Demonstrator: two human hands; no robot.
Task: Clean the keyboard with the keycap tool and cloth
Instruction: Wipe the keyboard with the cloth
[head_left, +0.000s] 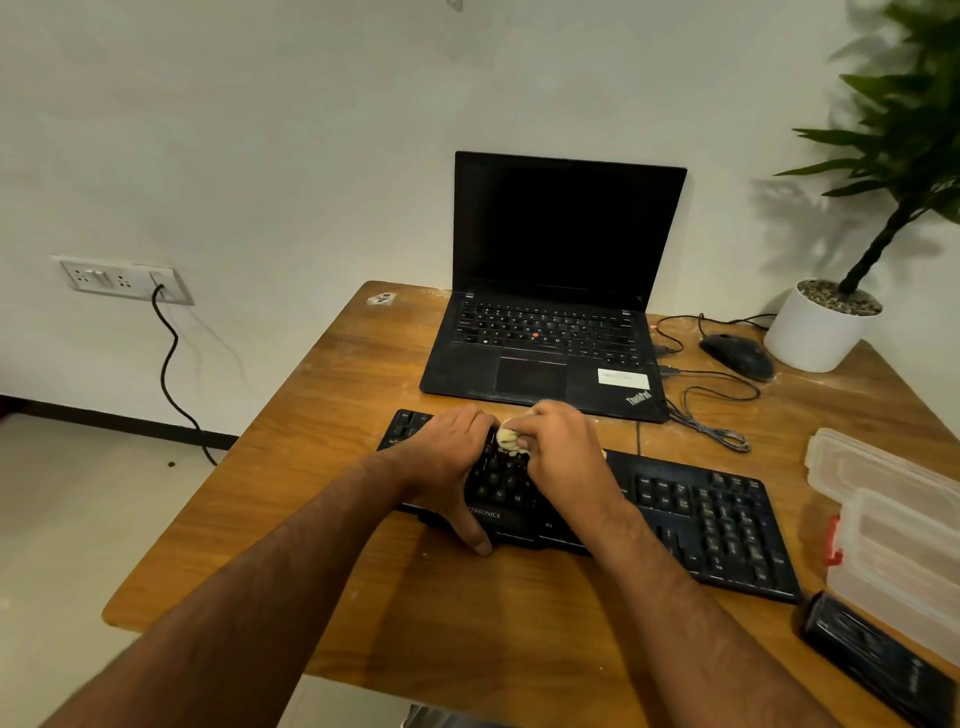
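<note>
The black keyboard is lying across the middle of the wooden table, its long side running at a slant, and everything else is sitting around it. The left hand is resting on the keyboard's left half, fingers bent down over the upper keys and the thumb reaching over the near edge to touch the table, so it is gripping the board and steadying it. The right hand is hovering just beside it over the middle keys, its fingers curled tight around a pale yellowish cloth that is pressing onto the keys (only a small wad of it is showing between the two hands). Behind the keyboard an open laptop with a dark screen is standing. Behind and to the keyboard's right a black mouse is lying with its cable looping, next to a white plant pot. Right of the keyboard a clear plastic case is sitting, and near its front a black cylindrical object.
</note>
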